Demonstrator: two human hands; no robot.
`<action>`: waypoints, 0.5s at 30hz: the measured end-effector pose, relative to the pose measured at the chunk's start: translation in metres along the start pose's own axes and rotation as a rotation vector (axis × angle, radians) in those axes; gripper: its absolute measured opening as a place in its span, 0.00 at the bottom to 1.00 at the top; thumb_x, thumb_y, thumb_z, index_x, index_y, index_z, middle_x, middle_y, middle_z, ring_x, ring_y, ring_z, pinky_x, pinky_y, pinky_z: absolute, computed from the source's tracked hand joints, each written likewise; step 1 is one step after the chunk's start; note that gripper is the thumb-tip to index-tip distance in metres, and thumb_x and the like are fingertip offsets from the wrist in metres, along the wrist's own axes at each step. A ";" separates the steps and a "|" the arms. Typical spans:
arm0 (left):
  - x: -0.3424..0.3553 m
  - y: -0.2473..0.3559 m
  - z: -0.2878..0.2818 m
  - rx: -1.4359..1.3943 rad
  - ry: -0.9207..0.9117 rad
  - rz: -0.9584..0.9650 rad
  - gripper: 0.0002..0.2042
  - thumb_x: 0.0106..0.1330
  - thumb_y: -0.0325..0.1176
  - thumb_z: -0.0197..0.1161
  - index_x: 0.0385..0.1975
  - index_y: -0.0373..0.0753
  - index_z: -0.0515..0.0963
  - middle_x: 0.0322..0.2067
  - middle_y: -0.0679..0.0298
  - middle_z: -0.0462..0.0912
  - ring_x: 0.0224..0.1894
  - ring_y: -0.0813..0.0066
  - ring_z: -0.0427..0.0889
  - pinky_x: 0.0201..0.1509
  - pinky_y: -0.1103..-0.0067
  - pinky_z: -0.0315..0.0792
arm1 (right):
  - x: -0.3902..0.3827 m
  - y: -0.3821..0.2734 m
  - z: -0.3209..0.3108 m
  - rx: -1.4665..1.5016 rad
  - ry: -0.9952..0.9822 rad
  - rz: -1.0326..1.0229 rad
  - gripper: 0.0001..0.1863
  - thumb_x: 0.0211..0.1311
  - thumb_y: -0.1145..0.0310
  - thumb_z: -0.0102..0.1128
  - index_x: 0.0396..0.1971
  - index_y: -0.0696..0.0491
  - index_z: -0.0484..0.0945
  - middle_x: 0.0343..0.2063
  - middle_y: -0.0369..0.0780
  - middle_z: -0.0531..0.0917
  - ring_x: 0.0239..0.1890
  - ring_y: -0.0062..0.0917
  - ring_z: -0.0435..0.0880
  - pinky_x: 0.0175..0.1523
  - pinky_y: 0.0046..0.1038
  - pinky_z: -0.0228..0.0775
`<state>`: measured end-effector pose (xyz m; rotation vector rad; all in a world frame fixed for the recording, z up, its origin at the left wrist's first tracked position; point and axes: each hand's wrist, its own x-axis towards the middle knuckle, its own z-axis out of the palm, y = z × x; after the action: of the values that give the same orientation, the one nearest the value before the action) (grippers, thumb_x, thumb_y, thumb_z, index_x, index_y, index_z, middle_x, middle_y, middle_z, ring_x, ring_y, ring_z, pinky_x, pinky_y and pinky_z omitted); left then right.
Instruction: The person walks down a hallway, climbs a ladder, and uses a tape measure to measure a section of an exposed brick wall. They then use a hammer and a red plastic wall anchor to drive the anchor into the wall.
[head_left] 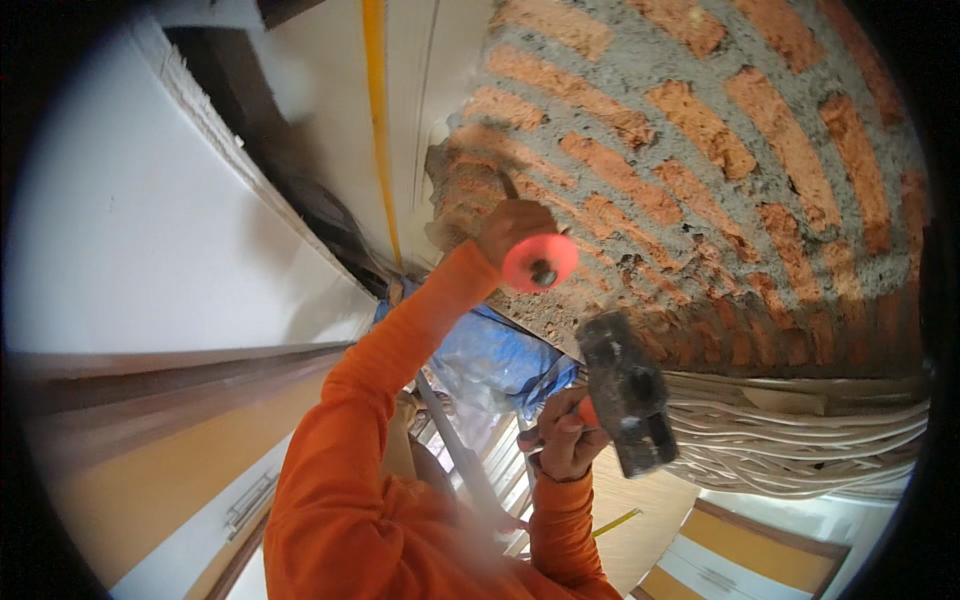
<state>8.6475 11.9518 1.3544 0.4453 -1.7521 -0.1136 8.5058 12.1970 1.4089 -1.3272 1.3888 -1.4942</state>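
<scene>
Brickwork of rough orange bricks in thick grey mortar [700,130] curves across the upper right. Near its ragged left edge, the left grip [512,228] is clenched around a dark metal chisel with a round pinkish-red guard [538,254]. The disc presumably sits between fingers and struck end to shield the knuckles from a stray blow. That end faces back toward the wearer, probably so a hammer can meet it squarely, while the narrow far end points toward the masonry; whether it touches is too blurred to tell.

The right grip [568,440] closes on the orange handle of a heavy, dark, block-headed hammer [628,395], just behind the head, likely to control its weight. The head hangs below and right of the guard, well clear of it.

The left arm, in an orange sleeve [345,420], reaches far up and forward, bent at the elbow; the right forearm stands nearly upright, its hand lower. Crumpled blue plastic sheeting [490,350] shows between the arms, and bundled pale cables [800,430] run beside the hammer.
</scene>
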 end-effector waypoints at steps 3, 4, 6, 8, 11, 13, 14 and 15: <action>0.008 -0.014 0.005 -0.100 0.065 -0.104 0.12 0.44 0.40 0.71 0.21 0.41 0.77 0.21 0.62 0.78 0.23 0.62 0.78 0.25 0.71 0.72 | 0.009 -0.002 -0.012 0.181 -0.003 0.036 0.17 0.69 0.51 0.54 0.31 0.49 0.65 0.15 0.32 0.64 0.10 0.13 0.58 0.13 0.18 0.51; 0.013 -0.016 0.011 -0.097 0.096 -0.086 0.13 0.43 0.41 0.71 0.22 0.41 0.78 0.22 0.62 0.78 0.23 0.62 0.78 0.26 0.71 0.73 | 0.015 -0.006 -0.007 0.156 -0.013 -0.008 0.17 0.69 0.52 0.54 0.32 0.50 0.65 0.15 0.32 0.64 0.10 0.13 0.58 0.13 0.18 0.50; 0.014 -0.014 0.018 -0.085 0.144 -0.067 0.14 0.43 0.42 0.72 0.23 0.41 0.79 0.22 0.62 0.79 0.23 0.62 0.79 0.26 0.71 0.74 | 0.031 -0.011 0.003 0.119 -0.046 -0.094 0.17 0.70 0.54 0.54 0.32 0.52 0.66 0.14 0.32 0.64 0.10 0.13 0.58 0.14 0.18 0.49; 0.019 -0.012 0.019 -0.126 0.143 -0.140 0.14 0.43 0.43 0.73 0.25 0.43 0.80 0.23 0.61 0.81 0.22 0.61 0.79 0.27 0.71 0.74 | 0.045 -0.012 0.017 -0.079 -0.035 -0.002 0.15 0.69 0.56 0.54 0.33 0.53 0.67 0.15 0.32 0.65 0.11 0.14 0.60 0.15 0.19 0.51; 0.028 -0.013 0.019 -0.070 0.130 -0.156 0.14 0.43 0.41 0.72 0.27 0.41 0.81 0.25 0.60 0.82 0.24 0.60 0.81 0.30 0.71 0.76 | 0.076 -0.035 0.019 -0.407 -0.097 0.185 0.10 0.69 0.62 0.54 0.34 0.54 0.72 0.17 0.32 0.69 0.17 0.17 0.68 0.21 0.20 0.58; 0.024 -0.018 0.023 0.048 0.127 -0.163 0.14 0.44 0.41 0.72 0.28 0.40 0.81 0.26 0.59 0.83 0.26 0.60 0.82 0.30 0.71 0.77 | 0.074 -0.048 0.006 -0.092 -0.039 0.135 0.17 0.69 0.52 0.50 0.34 0.52 0.69 0.15 0.31 0.66 0.13 0.15 0.63 0.16 0.20 0.52; 0.022 -0.019 0.026 0.103 0.127 -0.170 0.14 0.45 0.40 0.72 0.28 0.40 0.81 0.26 0.59 0.83 0.26 0.60 0.82 0.31 0.71 0.78 | 0.074 -0.055 0.002 0.061 -0.010 0.114 0.20 0.69 0.47 0.48 0.34 0.51 0.68 0.14 0.31 0.64 0.11 0.14 0.60 0.13 0.20 0.49; 0.022 -0.022 0.030 0.124 0.205 -0.157 0.13 0.46 0.39 0.71 0.28 0.39 0.81 0.27 0.58 0.83 0.28 0.60 0.83 0.31 0.70 0.78 | 0.077 -0.065 0.000 0.227 -0.057 0.020 0.21 0.69 0.46 0.47 0.34 0.51 0.68 0.14 0.32 0.65 0.11 0.14 0.60 0.13 0.20 0.49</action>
<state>8.6202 11.9185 1.3611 0.6627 -1.5272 -0.0686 8.4971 12.1358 1.4891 -1.2010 1.1553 -1.5382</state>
